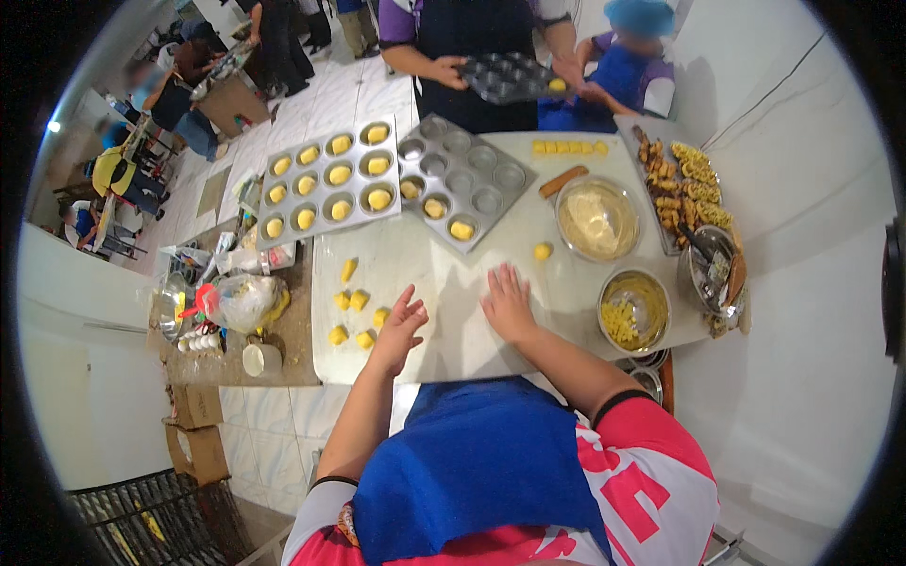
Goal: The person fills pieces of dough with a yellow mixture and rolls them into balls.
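Note:
My left hand [401,331] hovers over the white tabletop [453,339] with its fingers apart and nothing in them, just right of several yellow dough pieces [359,301]. My right hand [509,303] rests palm down, fingers spread, on or just above the tabletop; whether anything lies beneath the palm is hidden. A yellow dough ball [543,251] sits beyond it to the right. Ahead lie a muffin tin [329,185] with dough in its cups and a second muffin tin [463,177] with dough in a few cups.
At right stand a bowl of flour [598,219], a metal bowl of yellow pieces [634,311] and a tray of skewered food [665,191]. A row of dough pieces [570,147] lies at the far edge. Across the table, a person holds a dark muffin tin [509,78]; another reaches beside them.

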`<act>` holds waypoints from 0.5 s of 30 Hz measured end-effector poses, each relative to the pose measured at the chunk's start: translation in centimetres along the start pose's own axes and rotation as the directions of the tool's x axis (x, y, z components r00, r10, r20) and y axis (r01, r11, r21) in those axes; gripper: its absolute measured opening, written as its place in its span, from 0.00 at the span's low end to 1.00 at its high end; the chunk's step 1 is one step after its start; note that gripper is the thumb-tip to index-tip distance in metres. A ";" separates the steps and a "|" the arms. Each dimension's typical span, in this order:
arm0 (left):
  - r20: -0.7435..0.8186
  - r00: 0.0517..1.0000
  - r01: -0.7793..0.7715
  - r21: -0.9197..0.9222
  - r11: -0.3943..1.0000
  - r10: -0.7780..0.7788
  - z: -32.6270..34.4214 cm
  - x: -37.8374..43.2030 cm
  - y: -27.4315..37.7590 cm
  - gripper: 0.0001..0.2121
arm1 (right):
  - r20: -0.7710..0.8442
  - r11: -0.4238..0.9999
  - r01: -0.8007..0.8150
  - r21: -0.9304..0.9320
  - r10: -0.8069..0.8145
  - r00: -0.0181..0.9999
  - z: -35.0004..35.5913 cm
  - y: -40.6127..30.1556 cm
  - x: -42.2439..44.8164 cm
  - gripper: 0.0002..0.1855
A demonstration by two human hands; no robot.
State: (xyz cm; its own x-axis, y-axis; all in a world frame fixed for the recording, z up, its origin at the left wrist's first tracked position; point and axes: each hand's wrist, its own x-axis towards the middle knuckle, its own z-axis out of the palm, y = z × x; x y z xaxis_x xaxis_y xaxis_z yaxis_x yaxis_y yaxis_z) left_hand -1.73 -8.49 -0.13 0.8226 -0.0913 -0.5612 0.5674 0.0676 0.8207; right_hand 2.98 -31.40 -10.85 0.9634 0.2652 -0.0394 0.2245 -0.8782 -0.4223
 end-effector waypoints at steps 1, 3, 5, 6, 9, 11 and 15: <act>-0.008 1.000 0.010 -0.030 1.000 -0.010 -0.3 -0.2 -0.4 0.33 | 0.024 0.998 0.060 0.017 -0.060 0.998 1.1 -0.3 0.3 0.32; -0.032 0.999 0.027 -0.049 0.998 -0.028 -0.9 -0.6 -1.2 0.31 | 0.061 0.983 0.174 0.063 -0.178 0.982 3.2 -1.3 0.0 0.32; -0.040 0.998 0.041 -0.068 0.997 -0.044 -2.0 -1.3 -1.9 0.31 | 0.128 0.976 0.216 -0.009 -0.213 0.969 1.4 -1.7 -3.5 0.33; -0.071 0.997 0.021 -0.067 0.998 -0.025 -2.0 -2.0 -1.1 0.29 | 0.130 0.983 0.175 -0.060 -0.166 0.977 -0.2 -0.7 -4.9 0.33; -0.111 0.993 0.035 -0.054 0.998 -0.041 -3.7 -2.3 -1.4 0.29 | -0.031 0.998 -0.042 -0.040 0.041 0.999 -1.2 0.7 -1.5 0.33; -0.084 0.993 0.074 -0.039 0.996 -0.077 -3.8 -1.9 -2.4 0.28 | -0.073 0.995 -0.096 -0.017 0.094 0.993 0.3 0.2 -1.3 0.33; -0.016 0.996 0.092 -0.057 0.994 -0.093 -4.5 -2.0 -2.2 0.26 | 0.112 0.995 0.097 0.006 -0.097 0.989 1.9 -3.8 -3.5 0.33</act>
State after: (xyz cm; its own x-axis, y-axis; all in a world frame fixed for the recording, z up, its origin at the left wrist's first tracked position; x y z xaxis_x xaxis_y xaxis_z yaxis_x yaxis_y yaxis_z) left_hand -4.44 -4.02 -1.28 0.7667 -0.0816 -0.6367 0.6418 0.1157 0.7581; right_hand -1.58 -28.21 -10.83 0.9146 0.3922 -0.0988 0.3163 -0.8458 -0.4297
